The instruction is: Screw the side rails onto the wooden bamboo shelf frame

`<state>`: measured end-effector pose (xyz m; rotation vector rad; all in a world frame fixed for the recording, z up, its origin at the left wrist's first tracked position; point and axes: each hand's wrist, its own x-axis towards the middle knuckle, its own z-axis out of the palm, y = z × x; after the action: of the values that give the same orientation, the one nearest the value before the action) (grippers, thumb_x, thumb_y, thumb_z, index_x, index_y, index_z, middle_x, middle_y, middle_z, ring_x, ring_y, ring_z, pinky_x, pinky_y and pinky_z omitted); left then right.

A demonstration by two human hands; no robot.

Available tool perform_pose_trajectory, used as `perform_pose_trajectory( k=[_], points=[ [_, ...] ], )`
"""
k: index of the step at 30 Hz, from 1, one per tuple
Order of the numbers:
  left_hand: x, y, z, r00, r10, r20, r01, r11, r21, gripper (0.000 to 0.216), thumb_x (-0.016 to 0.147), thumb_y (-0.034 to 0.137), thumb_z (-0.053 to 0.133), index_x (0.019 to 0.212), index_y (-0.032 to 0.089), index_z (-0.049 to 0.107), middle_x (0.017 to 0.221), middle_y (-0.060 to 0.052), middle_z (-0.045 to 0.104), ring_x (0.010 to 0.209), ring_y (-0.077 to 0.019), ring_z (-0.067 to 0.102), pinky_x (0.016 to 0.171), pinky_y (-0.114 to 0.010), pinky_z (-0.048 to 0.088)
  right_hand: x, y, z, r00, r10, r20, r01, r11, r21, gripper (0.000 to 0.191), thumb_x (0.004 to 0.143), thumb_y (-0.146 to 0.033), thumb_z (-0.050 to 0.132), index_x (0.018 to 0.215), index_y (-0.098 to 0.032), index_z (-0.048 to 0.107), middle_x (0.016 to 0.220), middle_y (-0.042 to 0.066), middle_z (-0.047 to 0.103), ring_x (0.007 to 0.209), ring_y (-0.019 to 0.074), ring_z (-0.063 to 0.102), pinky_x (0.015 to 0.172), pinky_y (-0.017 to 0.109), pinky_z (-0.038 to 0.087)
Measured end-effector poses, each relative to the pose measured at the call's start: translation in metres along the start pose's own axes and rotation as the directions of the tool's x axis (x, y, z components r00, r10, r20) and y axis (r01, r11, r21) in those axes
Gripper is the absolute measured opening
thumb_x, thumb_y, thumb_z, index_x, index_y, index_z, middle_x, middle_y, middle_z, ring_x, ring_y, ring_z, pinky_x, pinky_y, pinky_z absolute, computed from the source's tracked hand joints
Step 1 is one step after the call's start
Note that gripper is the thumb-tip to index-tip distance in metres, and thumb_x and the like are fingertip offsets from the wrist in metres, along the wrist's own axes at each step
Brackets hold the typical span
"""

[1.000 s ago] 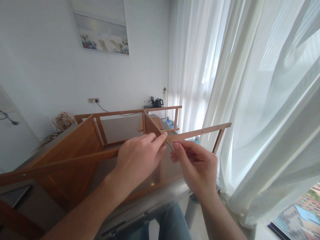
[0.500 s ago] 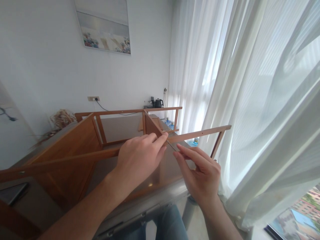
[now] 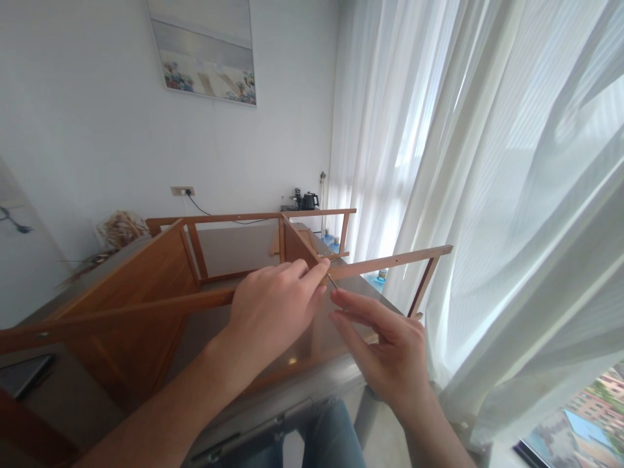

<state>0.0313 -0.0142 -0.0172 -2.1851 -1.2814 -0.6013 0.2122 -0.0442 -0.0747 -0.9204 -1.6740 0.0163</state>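
A brown wooden furniture frame [image 3: 146, 273] lies on its side on a grey table [image 3: 292, 396]. My left hand [image 3: 273, 312] is closed over the frame's near rail where it meets an upright panel, index fingertip at the joint. A thin metal tool [image 3: 332, 281] sticks out of that joint. My right hand [image 3: 385, 348] reaches in from the right, its thumb and fingertips pinched together on the tool's lower end. A long rail [image 3: 390, 260] of the frame runs off to the right past both hands.
White curtains [image 3: 487, 195] hang close on the right. A dark flat device [image 3: 24, 374] lies on the table at the left. A black kettle [image 3: 309, 200] stands on a far counter. A dried plant [image 3: 119, 229] sits by the wall.
My right hand has dropped slightly and turned, its fingers stretching out more along the tool. My left hand and the frame have stayed put.
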Motion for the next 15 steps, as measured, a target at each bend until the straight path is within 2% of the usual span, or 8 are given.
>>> perform_pose_trajectory(
  k=[4,10,13,15],
  points=[
    [-0.001,0.000,0.001,1.000,-0.005,-0.007,0.005,1.000,-0.003,0.041,0.103,0.038,0.048,0.141,0.031,0.062,0.090,-0.002,0.075,0.078,-0.0236,0.072,0.055,-0.034,0.042,0.000,0.004,-0.006,0.996,-0.072,0.048,0.074,0.996,-0.046,0.030,0.094,-0.016,0.069,0.121,-0.028,0.073,0.109,-0.004,0.081,0.088,0.0145,0.079,0.078,0.020,0.064],
    [0.000,0.000,0.002,1.000,-0.001,-0.003,0.001,1.000,-0.003,0.040,0.103,0.039,0.047,0.140,0.031,0.063,0.088,-0.002,0.074,0.076,-0.0232,0.072,0.055,-0.033,0.042,0.011,0.001,-0.007,0.984,-0.180,0.005,0.180,0.978,-0.107,0.020,0.092,-0.022,0.076,0.112,-0.025,0.074,0.098,-0.002,0.081,0.080,0.0140,0.077,0.065,0.022,0.061],
    [0.000,-0.001,0.002,1.000,-0.001,0.001,0.001,1.000,0.007,0.040,0.103,0.039,0.047,0.139,0.031,0.062,0.088,-0.002,0.074,0.075,-0.0228,0.072,0.054,-0.033,0.041,0.015,-0.004,-0.004,0.986,-0.161,-0.039,0.156,0.983,-0.094,0.012,0.090,-0.023,0.078,0.102,-0.024,0.076,0.092,0.000,0.079,0.077,0.0144,0.074,0.067,0.025,0.060],
    [0.000,-0.001,0.002,1.000,0.004,0.005,-0.004,1.000,0.012,0.040,0.103,0.040,0.047,0.139,0.031,0.062,0.088,-0.002,0.074,0.076,-0.0228,0.073,0.054,-0.033,0.041,0.016,-0.007,-0.002,0.993,-0.094,-0.067,0.090,0.994,-0.056,0.010,0.089,-0.023,0.079,0.098,-0.024,0.077,0.091,0.000,0.077,0.076,0.0145,0.073,0.068,0.025,0.059]
  ],
)
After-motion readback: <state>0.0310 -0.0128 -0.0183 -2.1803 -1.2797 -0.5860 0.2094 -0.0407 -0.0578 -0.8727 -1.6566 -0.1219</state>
